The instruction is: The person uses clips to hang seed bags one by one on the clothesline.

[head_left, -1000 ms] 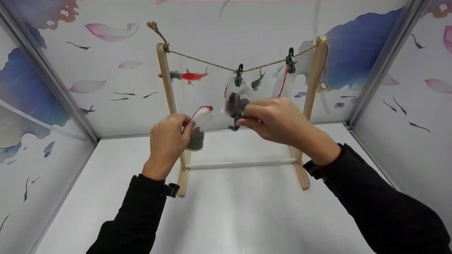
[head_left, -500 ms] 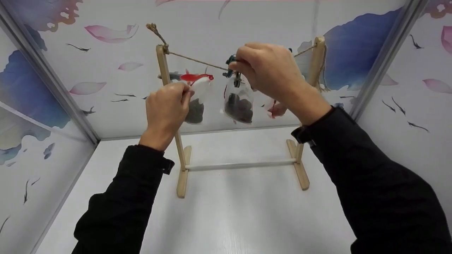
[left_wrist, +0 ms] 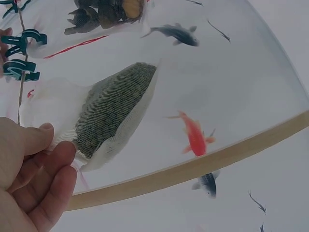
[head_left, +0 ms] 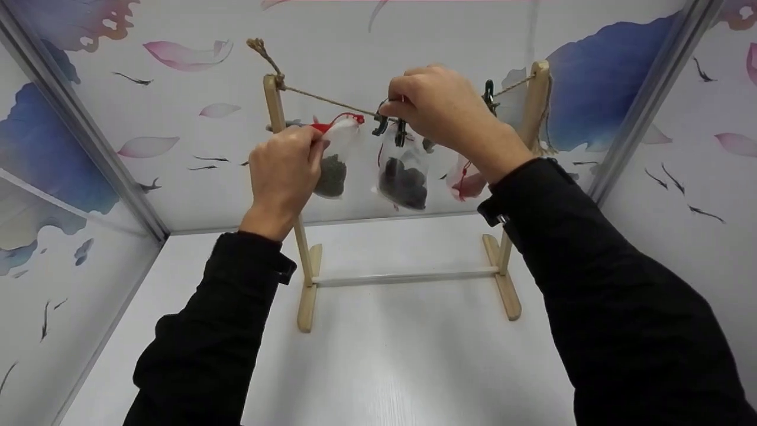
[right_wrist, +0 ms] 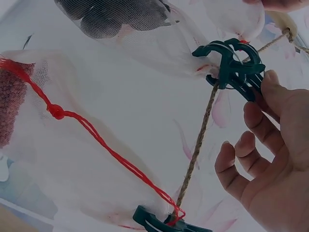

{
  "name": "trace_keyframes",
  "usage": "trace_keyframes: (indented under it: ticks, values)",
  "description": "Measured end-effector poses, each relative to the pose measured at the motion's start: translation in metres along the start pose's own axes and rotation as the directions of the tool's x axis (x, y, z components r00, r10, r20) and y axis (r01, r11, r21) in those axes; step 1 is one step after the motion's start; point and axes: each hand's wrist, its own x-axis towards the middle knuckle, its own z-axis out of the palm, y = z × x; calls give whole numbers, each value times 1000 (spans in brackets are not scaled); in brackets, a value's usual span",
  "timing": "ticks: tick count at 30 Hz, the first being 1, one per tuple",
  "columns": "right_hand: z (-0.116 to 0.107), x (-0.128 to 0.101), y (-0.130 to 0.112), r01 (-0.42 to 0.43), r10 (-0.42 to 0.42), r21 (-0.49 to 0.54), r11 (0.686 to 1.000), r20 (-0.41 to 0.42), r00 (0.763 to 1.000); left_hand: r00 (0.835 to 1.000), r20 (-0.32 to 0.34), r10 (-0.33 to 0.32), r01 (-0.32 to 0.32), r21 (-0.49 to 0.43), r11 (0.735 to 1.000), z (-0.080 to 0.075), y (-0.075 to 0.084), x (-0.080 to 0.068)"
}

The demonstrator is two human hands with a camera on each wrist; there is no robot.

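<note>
Table: white tabletop (head_left: 384, 367) lay nearest, bare in front of the rack feet.
Sleeves: black, both arms raised toward the rope.
Left hand: left hand (head_left: 282, 171) pinched the top of the small mesh bag (head_left: 332, 160) between thumb and curled fingers (left_wrist: 46, 183), held just under the rope, left of centre.
Small mesh bag: white mesh, red drawstring at top, dark greenish granules in the lower half; touched no clip.
Right hand: right hand (head_left: 440, 106) was at the rope, fingers curled and pinching a dark green clip (head_left: 380, 123); in the right wrist view the fingertips (right_wrist: 271, 82) pressed the clip handles (right_wrist: 231, 63).
Middle bag: clear bag (head_left: 404, 171) hung from a clip (head_left: 401, 131), dark chunky pieces in it.
Far bag: red-filled mesh bag (head_left: 467, 180) hung behind the right wrist, partly hidden, under another clip (head_left: 488, 94).
Rope: twine (head_left: 331, 102) sagged between the two posts.
Rack: wooden rack (head_left: 277, 148), crossbar low.
Room: free rope between left post and the held clip; patterned walls close on three sides.
</note>
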Motion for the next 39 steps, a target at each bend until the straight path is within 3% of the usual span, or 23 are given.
trace_keyframes:
  ticks: [8, 16, 26, 39]
  values:
    - [6, 4, -5, -20, 20, -12, 1000, 7, 1000, 1000, 15, 9, -8, -9, 1000, 1, 2, 2]
    - [11, 10, -18, 23, -24, -30, 999, -35, 999, 999, 36, -5, 6, -24, 1000, -2, 3, 1]
    - [3, 16, -26, -6, 6, 6, 1000, 84, 996, 997, 36, 69, -71, 80, 994, -3, 6, 2]
    - [17, 21, -40, -78, 78, -45, 996, -1, 997, 1000, 8, -25, 26, -27, 999, -5, -3, 1]
